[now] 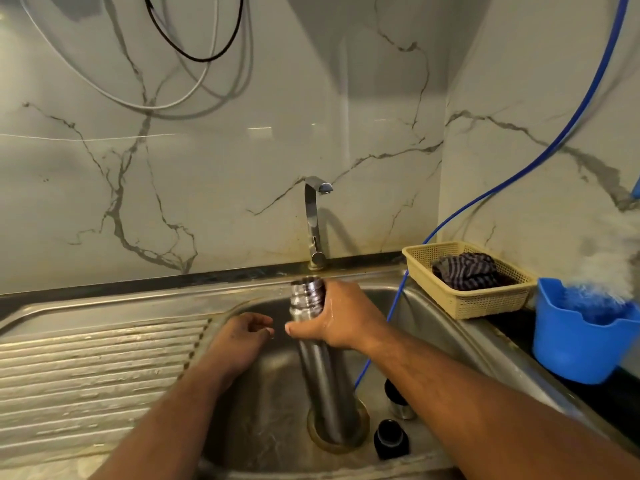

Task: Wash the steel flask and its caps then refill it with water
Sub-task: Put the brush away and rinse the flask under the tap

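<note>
The steel flask (329,386) stands upright in the sink (263,403), its base on the drain ring and its threaded mouth uncapped. The right hand (343,317) grips it just under the threads, fingers wrapped round the far side and thumb across the near side. The left hand (239,337) hangs just left of the flask, apart from it, fingers loosely curled and holding nothing.

Below the right forearm two caps lie on the sink floor: a black cap (391,439) nearer the camera and a black-and-steel cap (398,400) partly hidden by the arm. A blue hose (394,306) drops into the basin just right of the right hand. The tap (315,220) rises beyond that hand. Farther right sit a basket (474,303) holding a striped cloth (467,270) and a blue tub (581,348) on the dark tabletop (509,327). A ribbed drainboard (86,368) lies left of the left hand.
</note>
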